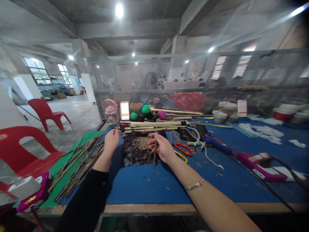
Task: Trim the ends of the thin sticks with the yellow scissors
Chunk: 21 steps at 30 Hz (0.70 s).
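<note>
brown, slender and nearly straight, a stick [154, 158] stands almost upright above the patterned dark cloth [137, 158], pinched in the part-curled right hand [164, 149]; the left hand [112, 140] bends inward, its hold impossible to tell.

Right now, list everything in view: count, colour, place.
sticks: many, brown, left on green mat
cloth: one, dark, middle
chips: many, tan, on cloth
rods: several, cream, behind cloth
balls: three, two green, one magenta, back middle
handles: two, red, yellow, right of cloth
cord: one, white, right
devices: two, purple, one each side
bottle: one, pink, back left
tubs: several, pale and red, back right
chairs: at least two, red, left
screen: one, grey mesh, back
table: one, blue, beneath
left hand: one, black sleeve, by rods
right hand: one, bare forearm, holding brown stick over cloth
</note>
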{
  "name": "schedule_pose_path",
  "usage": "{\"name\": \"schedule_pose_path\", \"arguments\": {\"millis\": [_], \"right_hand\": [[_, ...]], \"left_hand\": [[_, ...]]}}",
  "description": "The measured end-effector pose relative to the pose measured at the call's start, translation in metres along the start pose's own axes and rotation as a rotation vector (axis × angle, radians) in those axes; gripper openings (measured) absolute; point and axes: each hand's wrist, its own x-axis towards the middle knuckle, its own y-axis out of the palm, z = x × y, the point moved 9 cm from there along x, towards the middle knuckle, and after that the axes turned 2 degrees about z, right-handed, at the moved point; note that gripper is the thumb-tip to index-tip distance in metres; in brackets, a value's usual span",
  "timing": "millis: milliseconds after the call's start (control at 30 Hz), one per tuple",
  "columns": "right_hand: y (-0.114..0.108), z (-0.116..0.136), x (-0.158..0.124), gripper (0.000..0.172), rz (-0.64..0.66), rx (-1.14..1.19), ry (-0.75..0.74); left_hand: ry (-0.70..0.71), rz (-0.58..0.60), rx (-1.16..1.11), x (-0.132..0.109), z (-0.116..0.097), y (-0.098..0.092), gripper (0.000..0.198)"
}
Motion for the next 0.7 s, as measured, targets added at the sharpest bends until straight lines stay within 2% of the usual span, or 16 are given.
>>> {"name": "schedule_pose_path", "arguments": {"millis": [67, 100, 167, 200, 300, 367, 433, 533, 700], "right_hand": [[0.0, 0.0, 0.001, 0.038, 0.002, 0.032, -0.004], [0.0, 0.001, 0.001, 0.039, -0.003, 0.03, -0.015], [-0.002, 0.002, 0.002, 0.04, -0.011, -0.009, -0.045], [-0.002, 0.003, 0.003, 0.041, -0.011, -0.033, -0.057], [-0.003, 0.002, 0.005, 0.039, -0.005, -0.061, -0.079], [-0.005, 0.0, 0.007, 0.038, -0.014, -0.056, -0.079], [-0.008, -0.002, 0.008, 0.038, -0.029, -0.053, -0.066], [-0.01, -0.006, 0.01, 0.039, -0.04, -0.046, -0.045], [-0.009, -0.003, 0.009, 0.039, -0.025, -0.015, -0.059]], "left_hand": [[0.003, -0.072, 0.271, 0.003, 0.005, -0.014, 0.034], [-0.002, -0.121, 0.37, 0.001, 0.005, -0.019, 0.045], [0.029, -0.235, 0.509, -0.01, -0.005, -0.023, 0.069], [0.068, -0.29, 0.552, -0.017, -0.014, -0.022, 0.073], [0.253, -0.35, 0.561, -0.036, -0.045, -0.006, 0.065], [0.372, -0.303, 0.509, -0.042, -0.058, 0.008, 0.055], [0.426, -0.205, 0.455, -0.041, -0.06, 0.02, 0.046], [0.383, -0.077, 0.366, -0.033, -0.048, 0.03, 0.041], [0.378, 0.047, 0.229, -0.024, -0.04, 0.028, 0.034]]}}
